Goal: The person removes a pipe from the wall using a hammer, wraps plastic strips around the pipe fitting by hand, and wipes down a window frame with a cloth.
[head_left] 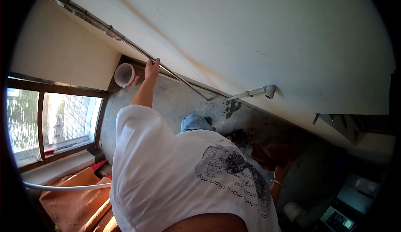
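A long, thin metal pole point(179, 78) slants along the wall from the upper left down to the floor, and my left hand point(152, 68) is closed around it. Dark and pale wrapping covers the pole's upper part. On the right, in dim light, my right hand point(282, 170) is closed on a reddish-brown cloth point(269, 153) low over the floor; its fingers are hard to make out. A light band circles that wrist. Between my arms are my white printed shirt point(167, 169) and a blue trouser leg point(195, 122).
A white and red bucket point(126, 76) stands in the corner by the window point(71, 119). An elbowed pipe point(269, 92) sticks out of the wall. Dark wet patches point(233, 108) mark the floor. Orange cloth point(75, 194) lies lower left, near a white hose point(71, 187).
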`<state>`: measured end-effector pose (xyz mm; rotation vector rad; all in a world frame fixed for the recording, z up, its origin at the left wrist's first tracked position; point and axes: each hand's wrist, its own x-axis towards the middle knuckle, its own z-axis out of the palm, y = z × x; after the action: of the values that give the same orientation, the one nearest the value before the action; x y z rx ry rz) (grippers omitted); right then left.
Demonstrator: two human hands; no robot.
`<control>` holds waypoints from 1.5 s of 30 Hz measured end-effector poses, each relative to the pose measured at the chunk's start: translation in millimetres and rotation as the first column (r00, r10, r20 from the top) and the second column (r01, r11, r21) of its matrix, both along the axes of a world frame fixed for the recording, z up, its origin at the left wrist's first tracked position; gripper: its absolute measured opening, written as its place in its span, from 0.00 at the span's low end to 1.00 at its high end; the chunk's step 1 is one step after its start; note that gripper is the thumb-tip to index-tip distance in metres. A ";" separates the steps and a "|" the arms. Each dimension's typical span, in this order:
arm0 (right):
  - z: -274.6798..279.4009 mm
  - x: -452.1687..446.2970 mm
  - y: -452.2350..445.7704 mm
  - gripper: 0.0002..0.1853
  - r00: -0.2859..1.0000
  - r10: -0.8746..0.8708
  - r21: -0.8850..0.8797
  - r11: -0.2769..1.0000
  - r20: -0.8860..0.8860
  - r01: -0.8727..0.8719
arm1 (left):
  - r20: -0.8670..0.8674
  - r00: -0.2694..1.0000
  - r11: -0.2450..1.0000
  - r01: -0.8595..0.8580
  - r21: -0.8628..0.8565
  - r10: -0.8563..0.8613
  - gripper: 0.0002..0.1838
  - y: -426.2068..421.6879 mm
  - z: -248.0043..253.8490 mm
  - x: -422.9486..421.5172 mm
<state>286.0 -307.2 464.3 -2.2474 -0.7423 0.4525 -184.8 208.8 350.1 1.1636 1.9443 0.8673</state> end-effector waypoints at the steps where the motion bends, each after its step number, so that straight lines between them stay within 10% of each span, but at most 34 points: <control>1: -1.4 -0.8 -2.7 0.26 1.000 -0.005 0.036 0.999 -0.022 0.006 | 0.078 0.996 0.997 0.049 0.055 -0.053 0.18 -5.3 9.7 9.6; 16: -10.6 -17.1 -26.7 0.24 0.991 -0.134 0.012 0.991 0.019 0.134 | 0.465 0.865 0.976 0.110 0.189 -0.188 0.11 7.4 51.8 82.3; 28: -1.3 -26.7 -18.3 0.23 0.991 -0.130 0.003 0.991 0.012 0.130 | 0.415 0.900 0.989 0.089 0.122 -0.132 0.12 16.5 40.2 77.1; 36: -13.4 -17.5 -13.5 0.23 0.991 -0.125 0.029 0.992 -0.054 0.127 | 0.264 0.940 0.971 0.236 -0.047 -0.216 0.20 8.6 36.3 66.7; 40: 1.7 -20.3 -8.2 0.21 0.992 -0.110 0.018 0.994 -0.066 0.111 | 0.171 0.798 0.714 0.595 -0.369 -0.578 0.23 -24.4 48.1 79.5; 45: -3.8 -5.2 -24.7 0.21 0.994 -0.098 0.000 0.995 -0.044 0.099 | -0.280 0.536 0.441 0.832 0.336 -0.797 0.13 -86.9 213.7 168.8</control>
<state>280.8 -331.9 460.5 -2.2531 -0.6063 0.4511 -16.0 121.8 563.8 2.1776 0.9446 0.6900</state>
